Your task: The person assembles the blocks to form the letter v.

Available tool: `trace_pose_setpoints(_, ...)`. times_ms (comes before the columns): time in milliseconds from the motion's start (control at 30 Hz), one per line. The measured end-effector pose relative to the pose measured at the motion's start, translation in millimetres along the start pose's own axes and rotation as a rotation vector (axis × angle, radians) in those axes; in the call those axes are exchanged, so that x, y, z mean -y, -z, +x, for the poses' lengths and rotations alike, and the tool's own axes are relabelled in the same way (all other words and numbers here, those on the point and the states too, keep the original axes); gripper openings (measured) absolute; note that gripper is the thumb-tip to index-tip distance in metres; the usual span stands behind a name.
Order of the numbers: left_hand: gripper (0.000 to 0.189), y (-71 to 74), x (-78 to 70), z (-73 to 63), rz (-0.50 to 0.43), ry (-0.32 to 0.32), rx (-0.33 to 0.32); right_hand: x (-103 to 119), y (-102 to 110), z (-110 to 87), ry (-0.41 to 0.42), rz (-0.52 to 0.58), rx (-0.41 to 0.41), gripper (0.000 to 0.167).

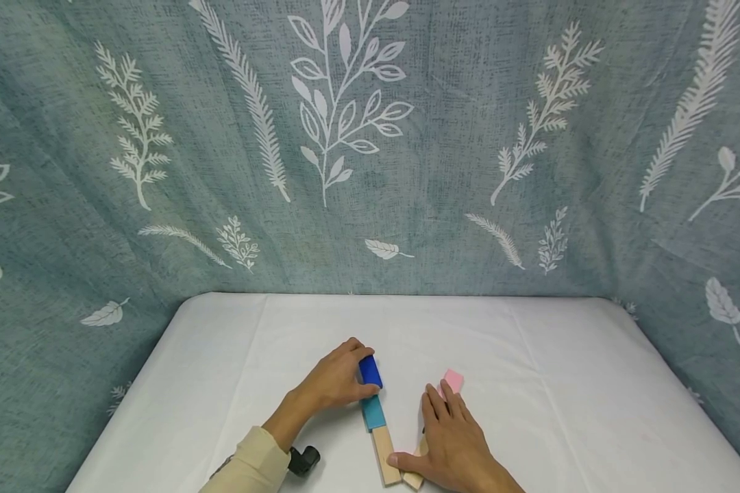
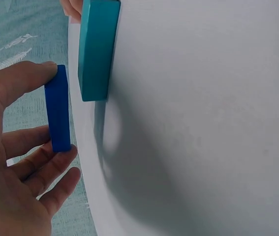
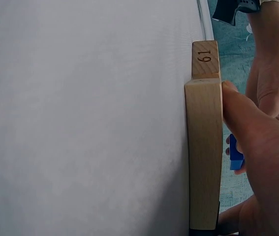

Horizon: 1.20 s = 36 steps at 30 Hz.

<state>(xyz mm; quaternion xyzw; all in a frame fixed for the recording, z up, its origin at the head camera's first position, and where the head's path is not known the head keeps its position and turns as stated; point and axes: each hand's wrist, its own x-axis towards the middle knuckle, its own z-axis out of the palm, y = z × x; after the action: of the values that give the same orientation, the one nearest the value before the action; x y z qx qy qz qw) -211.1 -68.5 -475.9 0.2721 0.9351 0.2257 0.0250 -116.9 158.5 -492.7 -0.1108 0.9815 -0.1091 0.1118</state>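
Note:
My left hand [image 1: 338, 378] pinches a blue block [image 1: 371, 372] between thumb and fingertips. In the left wrist view this blue block [image 2: 58, 109] stands beside a teal block [image 2: 99, 54]. Below it in the head view, the teal block [image 1: 373, 413] adjoins a plain wooden block [image 1: 385, 453]. My right hand [image 1: 455, 438] lies with fingers extended over a second row, its thumb touching wood near where the rows meet. A pink block [image 1: 453, 378] shows past its fingertips, and another wooden block [image 1: 414, 478] shows beneath it. Part of that row is hidden by the hand.
The blocks lie on a white-covered table [image 1: 271, 342]. A black wrist-worn device [image 1: 303, 460] sticks out by the left sleeve [image 1: 255, 462]. A teal curtain [image 1: 432, 205] with white leaf prints surrounds the table. One wooden block end [image 3: 205, 60] carries a printed number.

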Motion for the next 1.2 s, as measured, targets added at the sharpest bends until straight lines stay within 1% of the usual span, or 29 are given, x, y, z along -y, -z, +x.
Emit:
trace_pose_setpoints(400, 0.065, -2.7, 11.5, -6.1, -0.021, 0.009, -0.009, 0, 0, -1.1, 0.009, -0.006, -0.004, 0.131)
trace_pose_setpoints(567, 0.065, -3.6, 14.0, -6.9, -0.028, 0.007, -0.020, 1, 0, -1.0, 0.008, -0.007, -0.006, 0.131)
trace_pose_setpoints(833, 0.065, -5.6, 18.3, -5.9, -0.032, 0.023, -0.032, -1, -1, -1.6, 0.016, 0.000, -0.021, 0.131)
trace_pose_setpoints(1000, 0.065, -6.6, 18.6, -5.4, -0.045, 0.004, -0.023, 0, -1, -1.4, 0.008, -0.006, -0.018, 0.132)
trace_pose_setpoints(1200, 0.066, -9.8, 19.6, -3.9, -0.032, -0.014, -0.005, 1, 1, -1.9, 0.015, 0.004, -0.023, 0.131)
